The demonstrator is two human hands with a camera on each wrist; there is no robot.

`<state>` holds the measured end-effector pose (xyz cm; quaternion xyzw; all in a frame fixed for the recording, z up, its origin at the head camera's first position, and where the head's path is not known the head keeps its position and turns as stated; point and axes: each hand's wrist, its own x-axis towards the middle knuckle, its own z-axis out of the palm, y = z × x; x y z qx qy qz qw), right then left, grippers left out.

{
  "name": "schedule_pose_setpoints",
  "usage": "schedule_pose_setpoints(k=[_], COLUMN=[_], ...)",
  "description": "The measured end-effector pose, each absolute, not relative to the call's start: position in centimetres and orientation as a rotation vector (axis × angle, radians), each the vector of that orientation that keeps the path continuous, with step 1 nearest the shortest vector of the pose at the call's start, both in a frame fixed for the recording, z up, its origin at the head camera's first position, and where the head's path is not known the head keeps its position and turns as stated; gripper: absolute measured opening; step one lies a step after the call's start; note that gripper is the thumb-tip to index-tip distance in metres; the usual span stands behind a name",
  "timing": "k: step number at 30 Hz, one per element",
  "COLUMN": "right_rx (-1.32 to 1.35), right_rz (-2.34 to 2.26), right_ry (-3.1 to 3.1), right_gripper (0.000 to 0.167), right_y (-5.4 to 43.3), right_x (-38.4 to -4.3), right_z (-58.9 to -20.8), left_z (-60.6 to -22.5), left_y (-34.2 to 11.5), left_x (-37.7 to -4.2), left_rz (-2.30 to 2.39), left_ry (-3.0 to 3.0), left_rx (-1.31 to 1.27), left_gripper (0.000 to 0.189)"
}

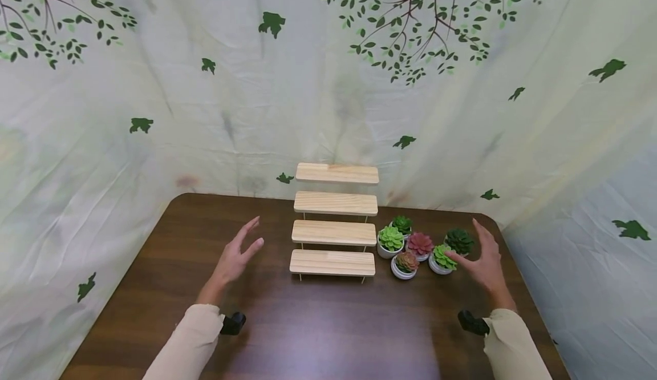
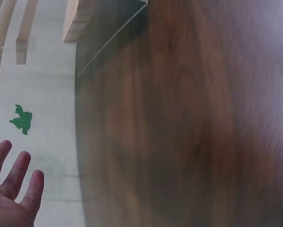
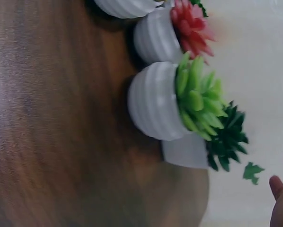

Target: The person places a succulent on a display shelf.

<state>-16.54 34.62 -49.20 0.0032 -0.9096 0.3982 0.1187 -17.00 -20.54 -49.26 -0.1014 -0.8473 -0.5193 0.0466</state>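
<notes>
My left hand (image 1: 235, 261) hovers over the table left of a tiered wooden stand (image 1: 333, 233), fingers spread and holding nothing. My right hand (image 1: 483, 261) is held beside the group of potted succulents, thumb and fingers apart, nothing between them. Nearest to it are a bright green succulent (image 1: 442, 259) and a dark green succulent (image 1: 459, 241). Closer to the stand are a red succulent (image 1: 420, 244), a reddish-brown succulent (image 1: 405, 263), a light green succulent (image 1: 390, 238) and another dark green one (image 1: 402, 224). In the right wrist view the bright green succulent's white ribbed pot (image 3: 155, 101) shows large.
The dark wooden table (image 1: 328, 334) ends at the back against a hanging cloth (image 1: 303, 100) printed with leaves and branches. The stand's pale boards rise toward the back on thin wire legs. Black straps with devices sit at both wrists.
</notes>
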Motion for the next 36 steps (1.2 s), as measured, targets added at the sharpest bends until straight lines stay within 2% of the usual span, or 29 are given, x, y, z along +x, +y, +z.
schedule_pose_setpoints(k=[8,15,30,36], right_rx=[-0.067,-0.247,-0.394,-0.498], right_rz=[1.252,1.334,1.324,1.505], right_ry=[-2.54,-2.428,-2.27,-2.31], right_gripper=[0.094,0.089,0.069,0.071], right_y=[33.7,33.0,31.4,31.1], right_x=[-15.7,-14.8,-14.1,-14.1], right_z=[-51.8,-53.8,-56.7,-57.2], left_z=[-51.4,-53.2,-56.4,-56.9], left_y=[-19.4,-18.1,-14.0,-13.4], left_x=[-16.3,-15.4,-14.3,-14.1], left_rz=[-1.912,-2.106,-2.288,-2.384], left_ry=[-2.408,-2.261,-2.19,-2.118], left_rx=[-0.247,-0.18,0.202,0.314], left_gripper=[0.042,0.04,0.04,0.038])
